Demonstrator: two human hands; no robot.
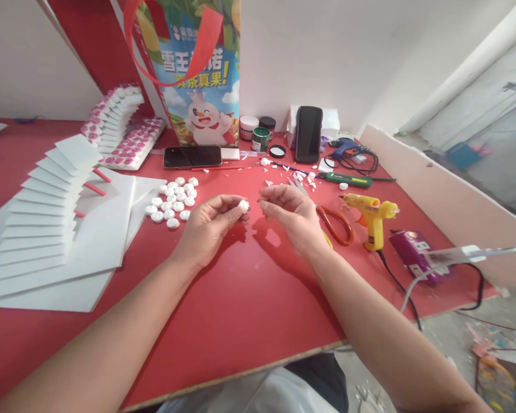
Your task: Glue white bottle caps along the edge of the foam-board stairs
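Observation:
A small white rounded piece [243,206], perhaps foam, is pinched between the thumb and fingers of my left hand [212,223]. Just across from it, separated by a narrow gap, is my right hand [290,212]. Its fingers are curled with the thumb tip near the fingertips, and anything between them is too small to make out. Several similar white round pieces [171,198] lie in a cluster beyond my left wrist. Scissors with orange-red handles [337,225] rest partly behind my right hand, near white scraps [301,176].
A fanned row of white strips [38,218] stands on white boards [107,229] at left. At right are a yellow glue gun [372,218], a purple box [417,252] and a green-handled tool [348,179]. Phones [192,156], paint jars [260,139] and a printed bag [206,74] stand behind.

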